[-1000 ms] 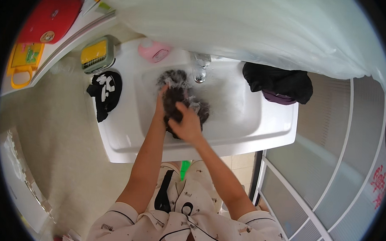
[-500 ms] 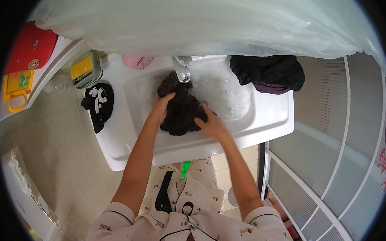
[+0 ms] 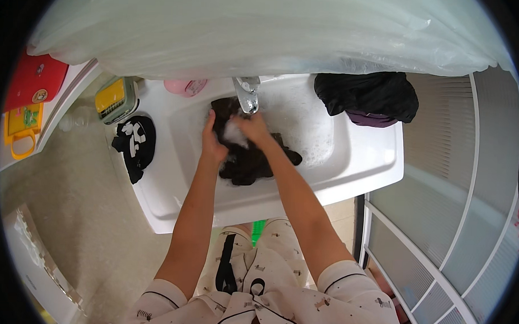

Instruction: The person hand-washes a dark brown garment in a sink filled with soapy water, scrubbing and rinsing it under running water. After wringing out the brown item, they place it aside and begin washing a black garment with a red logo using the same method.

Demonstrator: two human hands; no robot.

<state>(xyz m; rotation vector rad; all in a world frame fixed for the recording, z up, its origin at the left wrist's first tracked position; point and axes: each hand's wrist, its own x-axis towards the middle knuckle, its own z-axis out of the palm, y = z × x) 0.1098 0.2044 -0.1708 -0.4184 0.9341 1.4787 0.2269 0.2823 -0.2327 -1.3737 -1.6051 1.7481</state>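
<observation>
A wet, dark brown garment (image 3: 248,166) lies bunched in the soapy water of the white sink (image 3: 182,176). My left hand (image 3: 214,146) grips its left side, with the thumb pointing up along the cloth and the other fingers hidden. Just below the chrome faucet (image 3: 248,96), my right hand (image 3: 251,128) is on the upper part of the garment. Its fingers are smeared by motion, and whitish foam or water shows beside them.
Black clothing (image 3: 364,97) over a purple piece (image 3: 371,119) rests on the sink's right rim. A black-and-white cloth (image 3: 137,143) and a yellow-topped grey box (image 3: 116,100) are at the left. Near the faucet sits a pink object (image 3: 185,87). Translucent plastic sheeting (image 3: 264,33) hangs across the far side.
My right hand has moved up and left, from the garment's lower right to below the faucet. The garment's lower part has spread rightward, and foam now shows on it.
</observation>
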